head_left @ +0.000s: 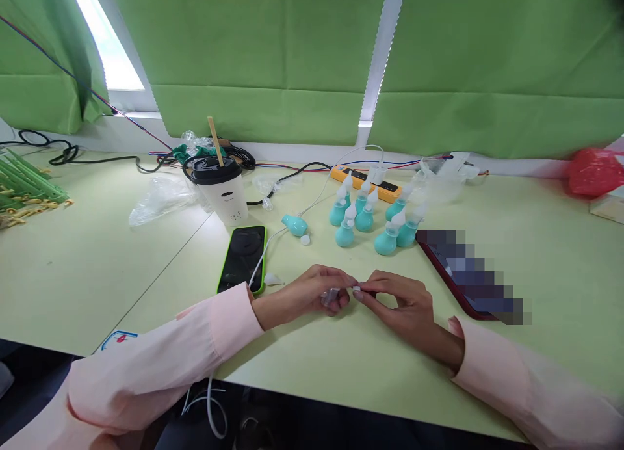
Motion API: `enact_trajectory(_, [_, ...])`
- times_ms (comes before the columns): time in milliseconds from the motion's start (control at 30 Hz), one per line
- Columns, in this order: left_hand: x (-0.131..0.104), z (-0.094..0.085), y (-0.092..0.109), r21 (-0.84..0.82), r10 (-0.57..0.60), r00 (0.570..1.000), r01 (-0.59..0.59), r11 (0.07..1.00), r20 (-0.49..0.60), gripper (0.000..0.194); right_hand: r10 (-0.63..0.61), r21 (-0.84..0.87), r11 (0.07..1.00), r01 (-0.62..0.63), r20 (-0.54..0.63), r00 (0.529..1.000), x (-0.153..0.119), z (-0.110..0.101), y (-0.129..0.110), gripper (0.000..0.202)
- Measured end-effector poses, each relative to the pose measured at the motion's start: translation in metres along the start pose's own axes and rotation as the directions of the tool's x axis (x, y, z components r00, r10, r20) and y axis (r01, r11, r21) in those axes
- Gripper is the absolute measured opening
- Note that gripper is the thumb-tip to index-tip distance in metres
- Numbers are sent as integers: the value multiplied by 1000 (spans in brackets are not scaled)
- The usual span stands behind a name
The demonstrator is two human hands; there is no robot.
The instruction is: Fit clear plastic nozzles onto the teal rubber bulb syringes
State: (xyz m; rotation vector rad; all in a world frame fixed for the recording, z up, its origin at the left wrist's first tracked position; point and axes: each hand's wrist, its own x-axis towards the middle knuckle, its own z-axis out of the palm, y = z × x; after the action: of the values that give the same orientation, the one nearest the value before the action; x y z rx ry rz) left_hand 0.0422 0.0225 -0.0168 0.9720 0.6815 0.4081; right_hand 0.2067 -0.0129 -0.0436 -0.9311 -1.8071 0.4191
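Note:
Above the near part of the table, my left hand is closed around a small clear plastic piece. My right hand meets it, thumb and forefinger pinching a small white piece. Behind my hands stand several turquoise squeeze bulbs with clear pointed tips, which look like baby nasal aspirators. A turquoise bulb without a tip lies on its side to the left, with a small white round part beside it. A clear pointed tip lies by my left wrist.
A green-edged phone lies left, a dark red-edged one right. A lidded paper cup stands behind. At the back are a yellow power strip, cables and plastic bags. A white cable crosses the left phone.

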Motion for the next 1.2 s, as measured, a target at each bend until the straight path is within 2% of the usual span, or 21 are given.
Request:
enact_trajectory(133, [3,-3,-4,-212,39,999,-35,977,14,34,110,62,992,-110,-6,994,0,1,1,7])
enact_trajectory(233, [1,-4,-7,-176,115,993,-110,978,21,38,202,113,972,-206,42,978,0,0,2,4])
enact_trajectory(400, [-2,-4,-9,-40,150,989,-150,988,4,33,303,176,930,-324,137,943,0,-1,2,6])
enact_trajectory(500, [-1,-4,-10,-56,154,988,-154,986,-10,27,383,239,875,-421,190,904,1,-1,2,8])
enact_trajectory(600, [0,-5,-10,-86,160,987,-162,983,-22,26,462,305,790,-532,277,843,3,-1,1,12])
enact_trajectory(700, [0,-5,-10,-46,170,984,-172,984,-44,27,524,342,707,-619,334,784,7,-3,1,18])
enact_trajectory(933, [1,-6,-12,135,270,954,-252,958,-133,36,546,366,643,-673,399,737,11,-5,5,18])
enact_trajectory(1200, [-2,-1,-11,88,286,949,-276,957,-134,31,498,311,686,-658,459,736,13,-7,4,19])
